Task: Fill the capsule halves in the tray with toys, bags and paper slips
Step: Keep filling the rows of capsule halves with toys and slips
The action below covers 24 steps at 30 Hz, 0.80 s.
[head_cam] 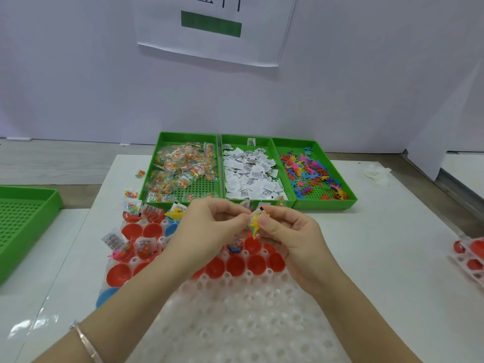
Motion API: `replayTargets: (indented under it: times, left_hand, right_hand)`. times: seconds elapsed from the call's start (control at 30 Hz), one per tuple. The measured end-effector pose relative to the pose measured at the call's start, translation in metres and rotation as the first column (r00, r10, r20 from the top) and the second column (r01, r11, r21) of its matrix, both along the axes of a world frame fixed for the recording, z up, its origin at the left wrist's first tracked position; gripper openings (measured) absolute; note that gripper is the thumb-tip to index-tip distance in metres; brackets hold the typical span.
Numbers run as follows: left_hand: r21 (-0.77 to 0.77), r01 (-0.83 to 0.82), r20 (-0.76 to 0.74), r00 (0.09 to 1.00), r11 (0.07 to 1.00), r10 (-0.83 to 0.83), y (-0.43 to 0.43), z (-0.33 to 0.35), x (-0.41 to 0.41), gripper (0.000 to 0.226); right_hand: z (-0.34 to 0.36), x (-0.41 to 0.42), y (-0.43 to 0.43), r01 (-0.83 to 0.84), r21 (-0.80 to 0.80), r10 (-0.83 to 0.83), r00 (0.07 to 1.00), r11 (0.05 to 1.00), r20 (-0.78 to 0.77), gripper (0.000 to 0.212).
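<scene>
- Yellow plastic toy (254,224), spiky in outline, sits bundled with a clear bag and a white paper slip that has a black corner mark.
- The bundle is held above the far rows of the tray (235,323), between both hands.
- Left hand (209,226): fingers curled, tips pinching the bundle's left edge.
- Right hand (285,237): thumb and forefinger pinch the bundle's right side.
- The tray is translucent white with round pockets and lies on the white table (392,258).
- Red capsule halves (235,264) and a few blue ones occupy the far rows; several at far left hold bags, slips and toys.
- Green bins (324,204) behind the tray hold bead bags (180,166), paper slips (251,176) and coloured toys (311,174).
</scene>
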State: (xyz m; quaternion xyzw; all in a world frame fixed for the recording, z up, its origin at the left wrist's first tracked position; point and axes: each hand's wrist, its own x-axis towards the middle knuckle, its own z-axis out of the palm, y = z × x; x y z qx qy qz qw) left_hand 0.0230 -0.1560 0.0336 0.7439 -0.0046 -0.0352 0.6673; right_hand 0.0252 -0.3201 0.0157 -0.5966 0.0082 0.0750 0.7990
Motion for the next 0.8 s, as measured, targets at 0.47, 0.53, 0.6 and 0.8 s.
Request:
replayTargets:
  times: [0.47,0.53,0.6,0.8]
  left_hand:
    - [-0.264,-0.214,-0.104,0.976,0.94,0.192,-0.007,-0.006,-0.001,0.004]
    - [-0.282,-0.238,-0.115,0.97,0.929,0.214,-0.005,-0.007,0.001,0.005]
    - [-0.31,-0.243,-0.122,0.969,0.919,0.215,-0.005,-0.006,0.001,0.006]
    - [-0.383,-0.243,-0.135,0.969,0.891,0.207,-0.01,-0.006,-0.001,0.008]
  right_hand:
    - [-0.001,0.005,-0.009,0.107,0.191,-0.116,0.992,0.976,0.039,0.021]
    - [0.002,0.007,-0.013,0.076,0.153,-0.085,0.995,0.985,0.056,0.02]
    - [0.004,0.007,-0.011,0.053,0.085,-0.057,0.998,0.995,0.041,0.045]
    - [0.002,0.008,0.002,-0.032,-0.038,0.029,0.997,0.999,-0.076,0.036]
